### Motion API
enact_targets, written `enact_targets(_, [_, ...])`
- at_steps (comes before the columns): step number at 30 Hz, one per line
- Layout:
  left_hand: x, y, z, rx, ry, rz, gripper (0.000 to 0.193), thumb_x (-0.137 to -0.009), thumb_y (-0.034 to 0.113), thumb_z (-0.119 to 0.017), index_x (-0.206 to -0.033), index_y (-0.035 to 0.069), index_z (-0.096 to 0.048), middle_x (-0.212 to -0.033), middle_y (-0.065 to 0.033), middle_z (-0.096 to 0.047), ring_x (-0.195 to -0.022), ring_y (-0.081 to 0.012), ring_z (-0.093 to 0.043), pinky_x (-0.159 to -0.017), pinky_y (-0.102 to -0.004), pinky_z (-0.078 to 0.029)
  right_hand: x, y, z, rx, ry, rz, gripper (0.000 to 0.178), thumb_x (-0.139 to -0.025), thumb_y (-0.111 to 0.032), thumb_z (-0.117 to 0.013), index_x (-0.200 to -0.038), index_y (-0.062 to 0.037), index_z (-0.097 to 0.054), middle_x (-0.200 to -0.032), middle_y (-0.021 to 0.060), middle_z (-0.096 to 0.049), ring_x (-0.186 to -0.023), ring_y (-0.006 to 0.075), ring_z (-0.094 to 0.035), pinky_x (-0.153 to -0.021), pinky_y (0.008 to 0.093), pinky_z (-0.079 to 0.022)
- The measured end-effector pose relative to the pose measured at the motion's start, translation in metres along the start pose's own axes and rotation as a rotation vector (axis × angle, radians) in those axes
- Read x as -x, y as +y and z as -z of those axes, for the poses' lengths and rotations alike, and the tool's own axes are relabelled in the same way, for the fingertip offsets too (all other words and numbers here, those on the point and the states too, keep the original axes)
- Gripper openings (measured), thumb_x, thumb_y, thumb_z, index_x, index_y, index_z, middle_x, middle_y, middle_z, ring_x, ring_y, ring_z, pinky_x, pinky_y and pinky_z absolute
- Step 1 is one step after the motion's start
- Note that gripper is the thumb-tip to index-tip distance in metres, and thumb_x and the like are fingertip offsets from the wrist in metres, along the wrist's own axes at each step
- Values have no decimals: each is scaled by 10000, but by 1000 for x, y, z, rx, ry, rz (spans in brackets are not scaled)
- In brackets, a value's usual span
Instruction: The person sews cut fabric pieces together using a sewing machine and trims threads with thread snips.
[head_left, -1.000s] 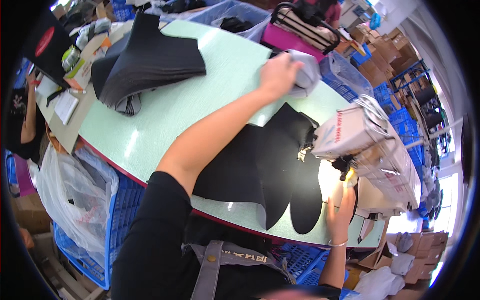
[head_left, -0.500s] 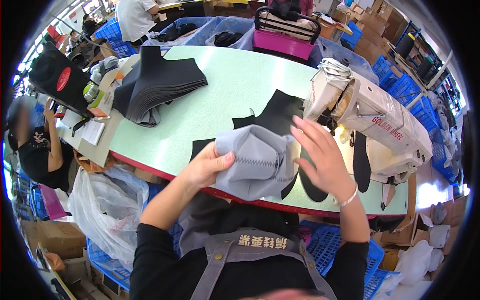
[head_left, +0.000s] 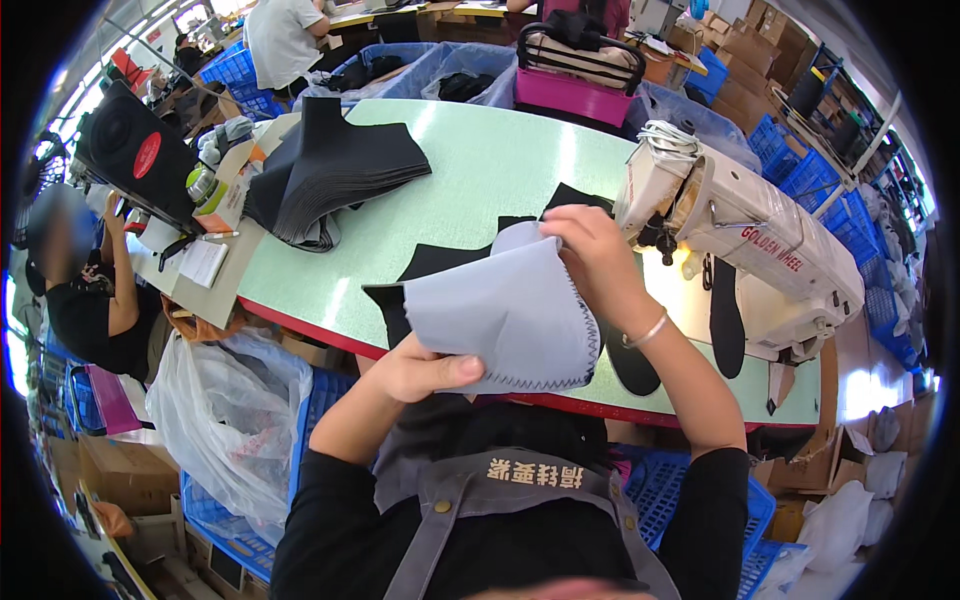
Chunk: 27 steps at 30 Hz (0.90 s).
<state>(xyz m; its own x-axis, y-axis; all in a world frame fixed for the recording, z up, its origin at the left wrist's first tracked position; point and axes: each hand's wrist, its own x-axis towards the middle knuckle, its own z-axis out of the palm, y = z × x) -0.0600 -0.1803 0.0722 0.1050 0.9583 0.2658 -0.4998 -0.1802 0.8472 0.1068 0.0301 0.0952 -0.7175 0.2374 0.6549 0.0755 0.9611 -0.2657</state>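
1. Left hand pinches grey piece at near edge, thumb on top, probably to steady it.
2. Right hand bent over far edge, thumb hidden, can't tell if pinching; likely keeps piece spread.
3. Grey piece: above surface, near its front; smooth, folded, dark zigzag stitching.
4. Machine to right, presumably for easy reach.
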Motion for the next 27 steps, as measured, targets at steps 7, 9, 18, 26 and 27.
enact_targets(7, [-4,-8,-10,-260,83,21,575,-961,116,-631,-1462,-3,-373,-1349,-93,-552,-1251,-185,-512,-1046,-366,-415,44,-73,60,-35,46,246,307,-776,-93,-715,-1081,-66,-689,-1161,75,-658,-1040,239,-635,-881,392,-499])
enact_targets(9, [0,-20,-3,-277,38,-7,626,-938,107,-662,-1477,1,-360,-1363,-107,-549,-1264,-213,-519,-1049,-375,-415,47,-80,62,198,57,355,209,-792,-120,-705,-996,-80,-706,-1071,49,-668,-987,215,-640,-863,387,-504])
enact_targets(18, [-4,-92,12,376,105,239,841,-791,140,-749,-1491,-24,-313,-1457,-190,-465,-1368,-311,-445,-1136,-425,-346,79,-113,6,109,-127,627,100,-774,-141,-637,-822,-62,-673,-889,21,-600,-936,174,-581,-829,346,-463])
enact_targets(26, [-65,-84,8,405,7,186,723,-817,139,-703,-1445,-10,-377,-1426,-195,-490,-1344,-326,-469,-1141,-436,-340,135,-130,-59,-1,-198,537,140,-747,-169,-617,-812,-49,-649,-910,45,-586,-916,189,-567,-825,325,-464])
enact_targets(27, [-67,-85,4,396,-2,192,709,-820,139,-697,-1439,-9,-385,-1422,-195,-493,-1341,-328,-472,-1142,-437,-340,139,-130,-59,17,-188,521,149,-745,-170,-617,-820,-46,-651,-914,49,-590,-923,193,-571,-820,324,-470])
